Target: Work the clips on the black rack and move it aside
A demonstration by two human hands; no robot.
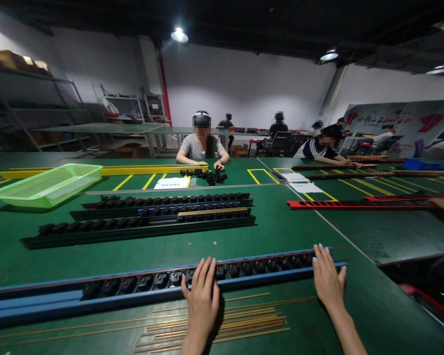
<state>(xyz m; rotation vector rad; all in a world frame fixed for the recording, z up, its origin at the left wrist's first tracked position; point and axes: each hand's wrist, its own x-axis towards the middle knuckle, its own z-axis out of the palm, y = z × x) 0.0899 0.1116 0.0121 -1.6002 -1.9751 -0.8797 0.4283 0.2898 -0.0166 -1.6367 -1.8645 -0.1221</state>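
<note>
A long blue rail [266, 280] lies across the front of the table, with a row of black blocks [144, 282] in its channel. A thin copper-coloured rod [126, 275] runs along the row. My left hand [203, 291] rests over the rail's middle, fingers stretched out. At the rail's right end, my right hand [327, 276] lies across it with straight fingers, the thumb apart. I see nothing held in either hand, though what lies under the palms is hidden. Several thin brass-coloured rods [251, 320] lie loose on the table, near and partly behind my left hand.
Black rails [133, 230] with blocks lie beyond the blue one. A green basket [52, 190] stands at the left, by a yellow rail [151, 170]. A red rail [340, 205] lies at the right. Across the table, a person [203, 145] handles small black parts [216, 177].
</note>
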